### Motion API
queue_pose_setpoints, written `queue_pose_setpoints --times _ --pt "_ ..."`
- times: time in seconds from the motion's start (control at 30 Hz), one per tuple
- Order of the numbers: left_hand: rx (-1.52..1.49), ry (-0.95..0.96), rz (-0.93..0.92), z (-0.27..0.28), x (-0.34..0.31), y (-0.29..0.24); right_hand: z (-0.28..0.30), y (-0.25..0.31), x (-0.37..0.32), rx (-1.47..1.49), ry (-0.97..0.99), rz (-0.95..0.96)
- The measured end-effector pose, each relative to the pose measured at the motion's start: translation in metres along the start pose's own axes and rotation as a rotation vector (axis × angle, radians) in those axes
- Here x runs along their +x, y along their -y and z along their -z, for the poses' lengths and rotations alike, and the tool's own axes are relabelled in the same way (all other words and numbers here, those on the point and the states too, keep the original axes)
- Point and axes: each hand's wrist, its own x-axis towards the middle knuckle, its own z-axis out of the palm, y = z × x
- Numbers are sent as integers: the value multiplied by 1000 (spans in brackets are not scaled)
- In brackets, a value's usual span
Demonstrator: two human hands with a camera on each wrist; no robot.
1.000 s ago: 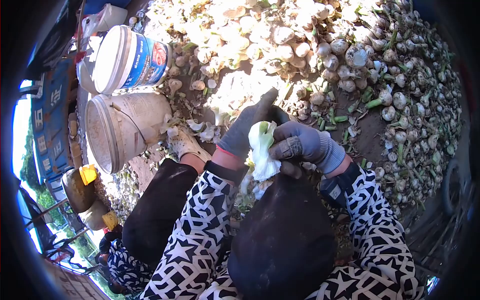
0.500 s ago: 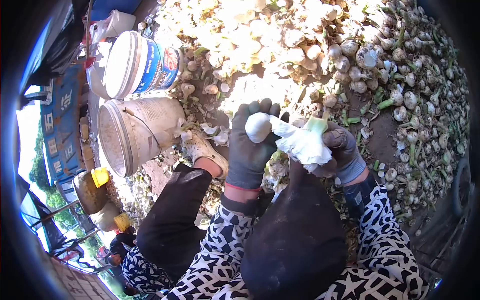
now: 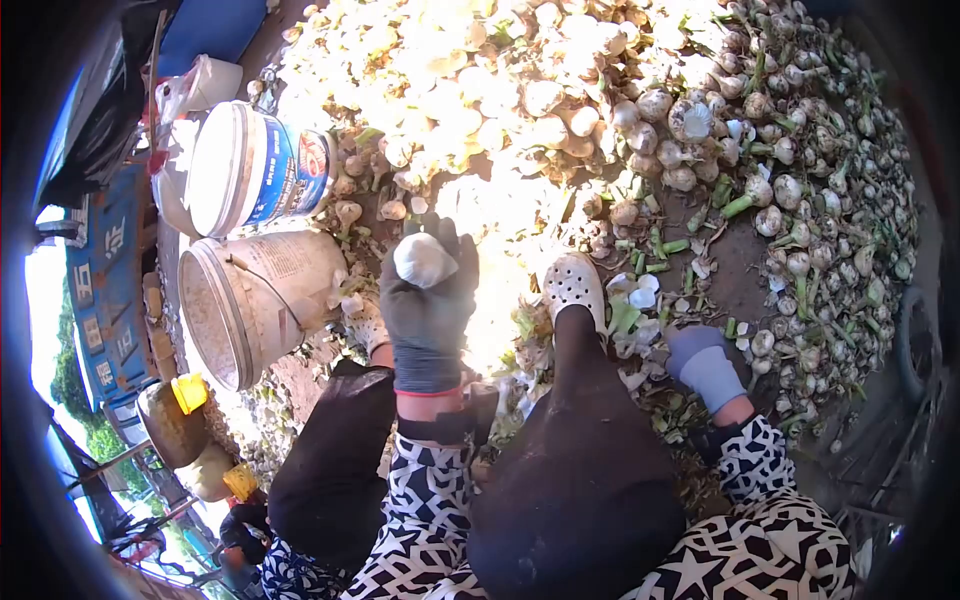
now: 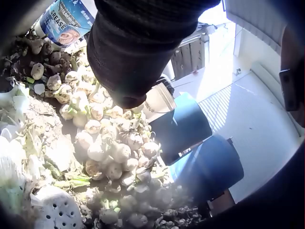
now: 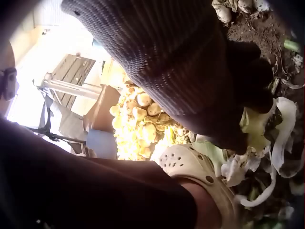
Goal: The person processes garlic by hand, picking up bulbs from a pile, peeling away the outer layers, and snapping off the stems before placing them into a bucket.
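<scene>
A peeled white garlic bulb (image 3: 424,260) lies on the upturned palm of my gloved left hand (image 3: 425,310), its fingers straight and pointing away from me. This hand is beside the white bucket. In the left wrist view the dark glove (image 4: 138,47) fills the top, and the bulb is hidden. My gloved right hand (image 3: 706,362) is low at the right, over garlic skins and leaves on the ground. The right wrist view shows its fingers (image 5: 252,71) hanging loosely above pale peelings (image 5: 257,129), holding nothing visible.
A dirty white bucket (image 3: 265,290) lies tipped at the left, below a blue-labelled bucket (image 3: 270,165). A large heap of unpeeled garlic (image 3: 800,200) spreads across the back and right. Between my hands is a perforated clog (image 3: 575,285). Another person's patterned sleeve (image 3: 295,575) shows lower left.
The left hand has moved left with the peeled bulb on its palm. The right hand has parted from it, moved down and right, and let go of the white skin and leaf.
</scene>
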Motion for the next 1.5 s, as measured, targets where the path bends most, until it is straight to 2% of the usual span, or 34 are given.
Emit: queue_pose_setpoints --times 0.03,0.07,0.1,0.13,0.17,0.2,0.23,0.3,0.37,0.43,0.47,0.5,0.53,0.6,0.67,0.7,0.73,0.77,0.8,0.83,0.9,0.93,0.97,1.0,1.07,1.17,1.2,1.27,1.3,1.33,1.37,1.4,1.47,1.5 --pt "-2 -51 -129 -4 -3 -26 -2 -7 5 178 -112 4" --pt "111 12 -278 -17 -15 -58 9 -5 8 319 -214 6" --pt "31 141 -351 -23 -25 -105 21 1 14 469 -318 8" --pt "65 281 -448 -26 -37 -163 22 -2 33 348 -499 12" --pt "-41 303 -515 -44 -59 -186 21 -5 60 215 -679 24" --pt "-65 366 -599 -59 -74 -178 28 -4 81 132 -812 31" --pt "22 292 -627 -57 -80 -190 35 -1 101 52 -943 41" --pt "291 67 -659 -51 -76 -153 47 8 135 76 -922 9" --pt "480 -127 -488 -38 -56 -95 62 12 157 84 -891 -25" --pt "983 -186 -322 -3 -31 -29 74 16 164 218 -559 -77" --pt "1268 -126 -236 6 -22 10 70 19 160 301 -673 -12" --pt "1312 16 -175 30 -11 41 65 26 150 290 -672 -2" --pt "1449 -26 -49 38 0 67 63 37 134 410 -802 130" --pt "1522 -17 -36 35 10 111 56 61 95 513 -996 338" --pt "1235 99 -25 31 11 122 58 75 57 492 -1069 410" --pt "1076 126 -20 23 7 123 61 78 41 697 -953 497" --pt "1090 148 -42 18 5 120 64 78 34 896 -832 583" --pt "1102 170 -66 14 4 114 66 74 33 897 -841 582" --pt "1296 198 -144 11 2 105 73 69 29 1218 -663 658" --pt "1296 201 -146 8 -1 103 79 67 27 1528 -457 724" --pt "1794 257 -374 -6 -12 101 90 66 20 1447 -395 632" --pt "1941 223 -369 -20 -18 104 93 76 22 1241 -531 601" --pt "1938 219 -369 -20 -20 105 95 85 22 1029 -656 569" --pt "2023 235 -451 -20 -23 104 96 89 21 1164 -617 554" --pt "2100 277 -594 -17 -26 101 95 92 17 1156 -638 598" --pt "2082 287 -646 -13 -29 96 90 89 16 1165 -643 643" --pt "2086 285 -638 -13 -29 93 88 88 16 1170 -626 652" --pt "1684 307 -335 -14 -27 84 90 88 10 1190 -591 662" --pt "1170 263 -88 -25 -33 81 94 87 4 1204 -562 677" --pt "1130 174 -4 -36 -35 78 101 85 -4 1291 -343 581" --pt "1088 85 78 -42 -34 74 104 85 -9 1294 -343 578" --pt "1456 267 -5 -42 -34 66 107 85 -12 1351 -209 622" --pt "1618 283 31 -45 -30 63 108 86 -11 1528 27 673" --pt "1782 303 62 -48 -28 63 104 83 -3 1528 28 670"
